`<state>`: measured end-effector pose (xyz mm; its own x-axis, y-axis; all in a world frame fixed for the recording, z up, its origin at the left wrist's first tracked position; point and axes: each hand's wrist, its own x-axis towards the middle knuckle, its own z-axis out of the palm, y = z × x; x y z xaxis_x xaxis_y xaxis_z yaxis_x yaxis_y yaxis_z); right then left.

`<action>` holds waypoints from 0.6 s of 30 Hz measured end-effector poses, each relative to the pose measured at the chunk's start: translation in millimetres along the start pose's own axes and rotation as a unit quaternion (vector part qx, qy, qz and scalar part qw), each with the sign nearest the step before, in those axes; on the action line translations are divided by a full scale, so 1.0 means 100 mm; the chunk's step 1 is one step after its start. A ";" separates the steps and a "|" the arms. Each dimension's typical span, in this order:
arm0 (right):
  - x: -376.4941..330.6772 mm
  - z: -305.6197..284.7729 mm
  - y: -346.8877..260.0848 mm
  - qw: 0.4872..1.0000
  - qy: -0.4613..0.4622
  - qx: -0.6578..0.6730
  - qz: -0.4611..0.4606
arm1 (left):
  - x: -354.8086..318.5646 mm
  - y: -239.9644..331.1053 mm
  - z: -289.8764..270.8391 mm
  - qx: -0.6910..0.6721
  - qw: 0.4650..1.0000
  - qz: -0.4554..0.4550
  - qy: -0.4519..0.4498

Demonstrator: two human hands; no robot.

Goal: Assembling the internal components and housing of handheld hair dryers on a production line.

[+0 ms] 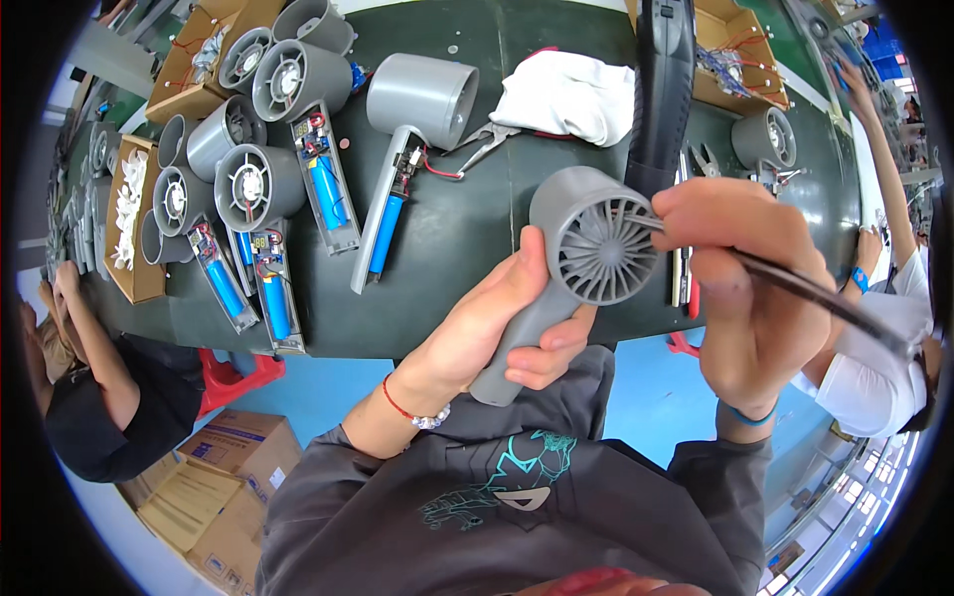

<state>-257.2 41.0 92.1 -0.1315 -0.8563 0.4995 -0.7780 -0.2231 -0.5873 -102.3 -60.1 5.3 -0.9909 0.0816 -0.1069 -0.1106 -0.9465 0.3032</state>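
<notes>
My left hand (497, 318) is wrapped round the handle of a grey handheld fan (586, 214), whose round slatted grille faces up toward me. In my right hand (745, 268) is a slim, dark metal tool that looks like tweezers (825, 296). Its narrow end reaches the right rim of the grille, while the back end sticks out to the right. My right fingertips are close against that rim and partly hide the tool's point. Beyond the left hand lies an opened fan (422, 99) with a blue battery cell (386, 233) and red wire exposed in its handle.
Several opened fans (260, 189) crowd the table's left side, beside a carton of white parts (134, 223). Pliers (487, 144) and a white cloth (566, 94) lie at the back. A black upright post (664, 89) stands behind the held fan. Co-workers sit at both sides.
</notes>
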 end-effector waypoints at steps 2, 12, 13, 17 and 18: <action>0.01 0.01 -0.05 1.000 0.018 0.000 0.018 | -0.01 0.00 -0.01 0.016 1.000 -0.008 0.017; -0.07 0.07 0.02 0.997 0.070 0.035 0.011 | 0.02 0.02 0.05 0.044 0.998 -0.020 0.039; -0.06 0.04 0.02 0.997 0.073 0.034 0.009 | 0.02 0.02 0.12 0.020 0.997 -0.019 0.071; -0.02 -0.04 -0.07 0.996 0.004 0.051 0.070 | -0.01 0.00 -0.01 0.016 0.999 -0.009 0.029; -0.03 -0.02 -0.05 0.997 0.019 0.046 0.058 | 0.00 0.00 0.00 0.018 0.999 -0.011 0.027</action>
<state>-254.6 45.4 95.1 -0.2411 -0.8609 0.4480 -0.6971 -0.1676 -0.6971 -102.3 -59.9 5.7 -0.9827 0.0838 -0.1649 -0.1357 -0.9325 0.3346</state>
